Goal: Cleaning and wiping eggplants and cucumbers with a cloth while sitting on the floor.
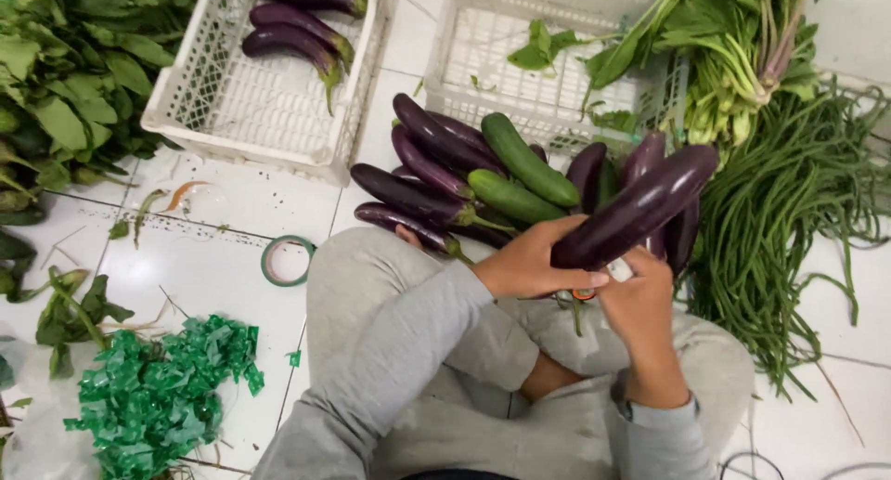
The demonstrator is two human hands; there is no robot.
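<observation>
My left hand point(529, 262) grips a long dark purple eggplant point(640, 204) near its stem end, holding it slanted up to the right over my lap. My right hand point(640, 304) is closed around a small tool with an orange and white part point(603, 278) pressed at the eggplant's stem end. Just beyond my hands lies a pile of purple eggplants point(422, 169) with two green cucumbers point(529, 160) on the white tiled floor. My grey-clad legs are crossed beneath.
Two white plastic crates stand ahead: the left crate point(200, 113) holds three eggplants, the right crate point(483, 62) some leaves. Long green beans point(789, 211) and leafy bunches point(733, 44) lie right. Leafy greens point(65, 90), a green tape roll point(286, 260) and green plastic scraps point(153, 396) lie left.
</observation>
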